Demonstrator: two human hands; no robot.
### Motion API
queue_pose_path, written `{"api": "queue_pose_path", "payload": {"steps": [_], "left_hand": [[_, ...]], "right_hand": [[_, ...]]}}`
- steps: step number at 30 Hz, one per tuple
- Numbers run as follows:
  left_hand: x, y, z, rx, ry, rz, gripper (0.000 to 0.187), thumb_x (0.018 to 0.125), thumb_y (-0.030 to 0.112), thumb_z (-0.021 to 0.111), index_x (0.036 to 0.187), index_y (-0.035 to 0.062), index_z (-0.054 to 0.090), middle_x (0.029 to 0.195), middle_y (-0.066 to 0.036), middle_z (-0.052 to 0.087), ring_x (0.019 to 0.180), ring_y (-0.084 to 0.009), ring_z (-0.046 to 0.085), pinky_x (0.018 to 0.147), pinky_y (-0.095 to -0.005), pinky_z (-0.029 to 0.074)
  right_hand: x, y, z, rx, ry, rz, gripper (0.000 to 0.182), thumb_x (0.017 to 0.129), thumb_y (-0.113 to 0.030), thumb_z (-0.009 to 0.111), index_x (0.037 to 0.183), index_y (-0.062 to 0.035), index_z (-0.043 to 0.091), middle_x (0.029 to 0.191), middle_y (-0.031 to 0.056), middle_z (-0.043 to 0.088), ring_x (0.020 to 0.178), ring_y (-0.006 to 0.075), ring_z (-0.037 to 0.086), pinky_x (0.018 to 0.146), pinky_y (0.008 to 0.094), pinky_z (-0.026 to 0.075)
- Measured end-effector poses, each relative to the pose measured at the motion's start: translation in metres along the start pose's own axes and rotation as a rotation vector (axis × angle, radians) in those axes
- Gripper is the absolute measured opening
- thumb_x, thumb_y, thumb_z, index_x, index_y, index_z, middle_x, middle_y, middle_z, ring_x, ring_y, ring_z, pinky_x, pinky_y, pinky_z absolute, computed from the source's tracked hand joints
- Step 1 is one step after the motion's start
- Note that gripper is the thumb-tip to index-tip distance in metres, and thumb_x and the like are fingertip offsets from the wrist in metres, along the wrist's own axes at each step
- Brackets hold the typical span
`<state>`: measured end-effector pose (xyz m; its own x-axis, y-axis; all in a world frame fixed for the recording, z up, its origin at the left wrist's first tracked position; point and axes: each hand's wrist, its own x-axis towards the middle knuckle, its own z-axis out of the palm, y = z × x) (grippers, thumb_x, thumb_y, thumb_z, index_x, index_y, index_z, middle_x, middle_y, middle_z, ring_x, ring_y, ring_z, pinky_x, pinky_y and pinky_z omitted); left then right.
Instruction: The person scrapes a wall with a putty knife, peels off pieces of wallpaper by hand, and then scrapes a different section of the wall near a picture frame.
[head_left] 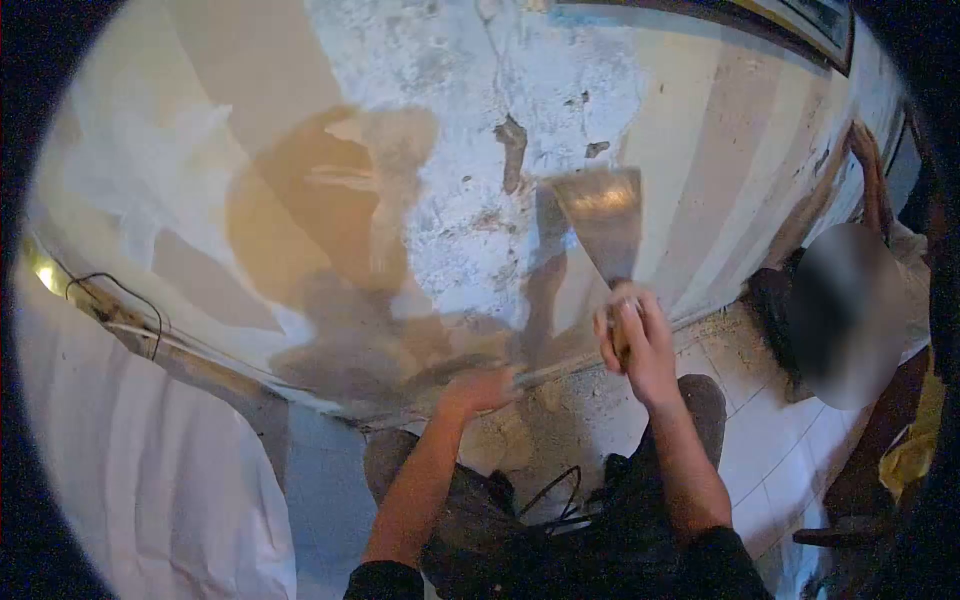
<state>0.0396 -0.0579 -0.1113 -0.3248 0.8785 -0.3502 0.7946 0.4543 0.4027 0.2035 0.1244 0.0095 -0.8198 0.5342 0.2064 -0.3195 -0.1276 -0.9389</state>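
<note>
My right hand [638, 340] is closed around the handle of a wide scraper [606, 215]. The scraper's metal blade points up in front of the striped wall [680, 130], near a patch of bare plaster [460, 215] with dark pits. Whether the blade touches the wall cannot be made out. Lower and to the left, my left hand [482, 390] is blurred, held near the foot of the wall, its fingers pointing right. What it holds, if anything, does not show.
A crouching person [905, 290] is at the right, one arm raised to the wall. White cloth [150, 450] drapes at the left, below a lamp [45, 275] and a black cable [130, 287]. Debris lies on the tiled floor [760, 440]. A frame [790, 30] hangs upper right.
</note>
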Motion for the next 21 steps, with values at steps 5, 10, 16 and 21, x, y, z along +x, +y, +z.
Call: {"api": "queue_pose_path", "payload": {"steps": [5,10,16,21], "left_hand": [[0.034,-0.062,0.058,0.018,-0.098,-0.024,0.059,0.086,0.045,0.054,0.136,0.0147,0.043,0.132,-0.025,0.046,0.118,-0.039,0.049,0.098,-0.0459,0.041],[0.013,0.0,0.01,0.022,0.123,0.049,0.046,0.088,0.036,0.054,0.125,0.0084,0.053,0.126,-0.022,0.052,0.114,-0.0403,0.051,0.094,-0.0459,0.043],[-0.013,0.087,-0.101,0.36,0.961,0.547,0.043,0.072,0.012,0.066,0.115,0.0176,0.061,0.119,-0.009,0.057,0.109,-0.0281,0.055,0.089,-0.04,0.047],[0.013,0.156,-0.19,0.719,0.761,0.698,0.036,0.073,0.012,0.061,0.108,0.0165,0.063,0.133,-0.006,0.048,0.12,-0.0258,0.047,0.099,-0.0419,0.043]], "right_hand": [[0.038,0.014,-0.002,0.025,-0.109,-0.034,0.021,0.1,-0.027,0.04,0.099,-0.0083,0.05,0.064,0.0028,0.047,0.039,0.006,0.032,0.035,0.0217,0.025],[0.031,0.028,-0.013,0.153,-0.1,0.06,0.023,0.1,-0.028,0.041,0.097,-0.0077,0.052,0.057,0.0003,0.041,0.039,0.0056,0.031,0.035,0.0212,0.023],[0.035,0.027,-0.023,0.189,-0.172,0.065,0.022,0.1,-0.026,0.042,0.098,-0.0072,0.054,0.053,-0.0023,0.04,0.039,0.0048,0.032,0.035,0.0215,0.024],[0.032,0.031,-0.015,0.34,-0.155,0.152,0.022,0.1,-0.026,0.041,0.099,-0.0074,0.052,0.059,-0.0006,0.043,0.04,0.0059,0.033,0.035,0.0208,0.026]]}}
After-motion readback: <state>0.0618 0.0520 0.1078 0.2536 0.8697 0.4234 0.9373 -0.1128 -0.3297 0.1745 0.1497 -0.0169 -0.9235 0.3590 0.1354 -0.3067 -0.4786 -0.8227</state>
